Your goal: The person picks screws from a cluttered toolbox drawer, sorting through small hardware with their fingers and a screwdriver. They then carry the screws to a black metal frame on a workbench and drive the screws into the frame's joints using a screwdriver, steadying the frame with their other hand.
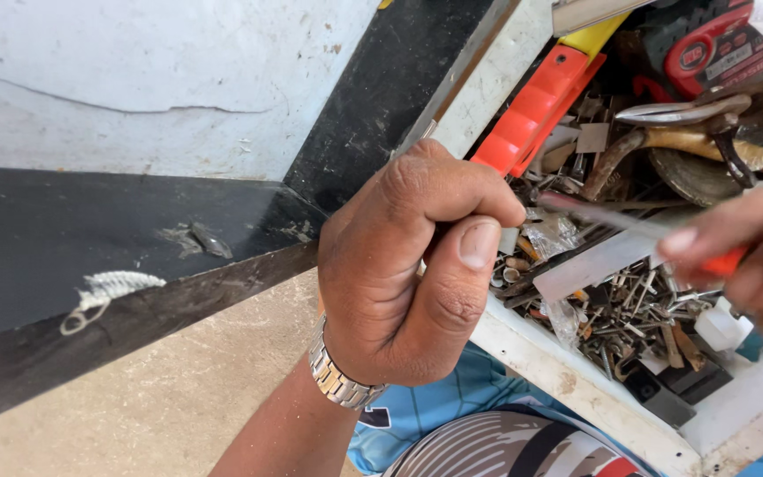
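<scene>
My left hand [408, 265] is curled into a fist in the middle of the view, thumb pressed against the index finger. A metal watch band [337, 375] sits on its wrist. Whatever is inside the fist is hidden. My right hand [752, 256], blurred at the right edge, grips a screwdriver [611, 216] by its orange handle. The grey shaft points left and its tip reaches the left hand's fingers. Both hands hover over a white tray [558, 367] of hardware.
The tray holds several loose screws and nails [638, 309], an orange plastic tool [536, 110], a red tape measure [708, 53], a wooden-handled tool [691, 141] and small plastic bags. A black-and-white painted wall [134, 132] and concrete floor [161, 397] lie to the left.
</scene>
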